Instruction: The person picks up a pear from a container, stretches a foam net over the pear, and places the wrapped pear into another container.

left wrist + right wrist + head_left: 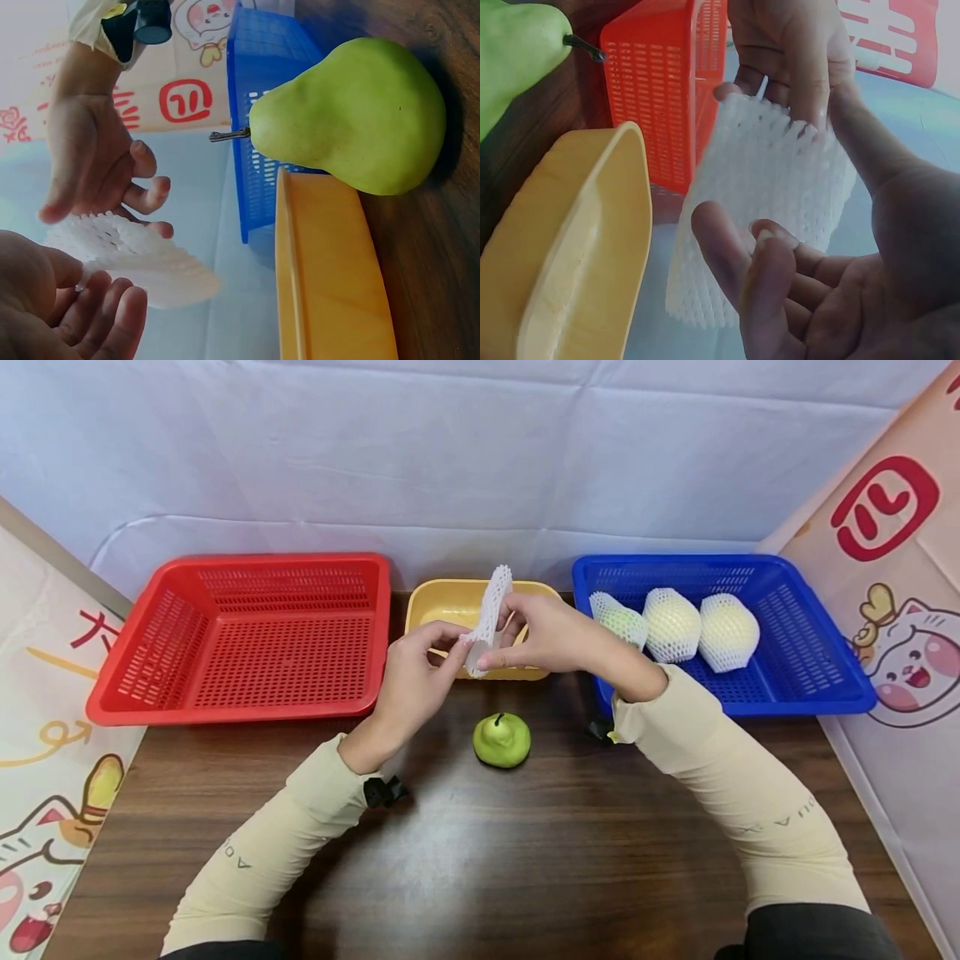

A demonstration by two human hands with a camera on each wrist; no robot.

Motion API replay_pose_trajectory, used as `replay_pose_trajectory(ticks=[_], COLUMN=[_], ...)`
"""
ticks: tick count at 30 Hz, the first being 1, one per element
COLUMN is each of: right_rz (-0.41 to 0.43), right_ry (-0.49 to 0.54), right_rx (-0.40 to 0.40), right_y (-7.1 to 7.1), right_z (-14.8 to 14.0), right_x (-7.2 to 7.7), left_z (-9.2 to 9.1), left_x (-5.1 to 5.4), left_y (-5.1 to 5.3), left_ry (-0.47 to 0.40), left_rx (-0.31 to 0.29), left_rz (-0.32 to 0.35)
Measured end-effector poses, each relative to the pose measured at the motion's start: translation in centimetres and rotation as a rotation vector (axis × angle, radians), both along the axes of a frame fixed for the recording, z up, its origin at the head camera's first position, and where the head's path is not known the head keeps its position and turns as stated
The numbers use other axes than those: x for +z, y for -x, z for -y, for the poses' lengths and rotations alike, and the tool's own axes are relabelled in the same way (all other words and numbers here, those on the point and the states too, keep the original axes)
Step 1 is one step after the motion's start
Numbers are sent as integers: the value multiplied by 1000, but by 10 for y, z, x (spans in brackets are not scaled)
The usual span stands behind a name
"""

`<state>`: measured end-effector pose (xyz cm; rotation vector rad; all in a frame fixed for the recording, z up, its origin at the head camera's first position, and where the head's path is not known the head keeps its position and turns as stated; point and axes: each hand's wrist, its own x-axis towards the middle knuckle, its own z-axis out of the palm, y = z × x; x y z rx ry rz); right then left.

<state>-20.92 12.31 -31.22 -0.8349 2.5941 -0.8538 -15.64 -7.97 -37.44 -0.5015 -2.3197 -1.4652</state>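
Observation:
Above the yellow bin [431,597], a white foam net sleeve [491,610] is held between both hands. The left hand [416,677] pinches its lower edge with thumb and fingertips. On the other side, the right hand [551,631] holds the sleeve with thumb and curled fingers; in the right wrist view its fingers [769,292] lie in front of the netting. The sleeve looks flattened, with no fruit visible in it. A bare green pear [502,741] stands upright on the table below the hands, stem up, apart from both.
A red basket [281,714] stands at the left on the dark wooden table [480,860]. In the blue basket [810,702] at the right lie three fruits in white foam nets, one greenish [621,622] and two pale [672,625]. A white cloth backdrop [375,460] hangs behind.

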Motion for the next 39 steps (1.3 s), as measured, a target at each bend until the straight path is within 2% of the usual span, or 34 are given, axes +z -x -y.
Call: replay_pose_trajectory(ticks=[10,14,17,23,26,32,36,39], right_rz=[16,21,63,229,286,365,425,508], right_ry=[62,88,129,299,383,594,697,785], right_rx=[-44,-92,-139,-244,-280,-299,-314,-348], right_y=[-4,-7,-8,-9,-9,-8,-8,-7], right_z=[-2,-2,-2,-1,0,3,3,1], right_x=[-6,-10,-15,-21,-23,-27,-30,-32], left_z=[2,3,4,4,3,2,3,4], left_x=[-2,-3,-5,-10,-10,-8,-8,-7], left_y=[1,2,2,0,-1,0,2,3], left_ry=[-20,-28,-49,-209,-254,-341,-398,-466], left_rx=[9,22,32,-17,-33,-91,-122,-138], left_rz=[-30,-56,-48,30,62,125,157,197])
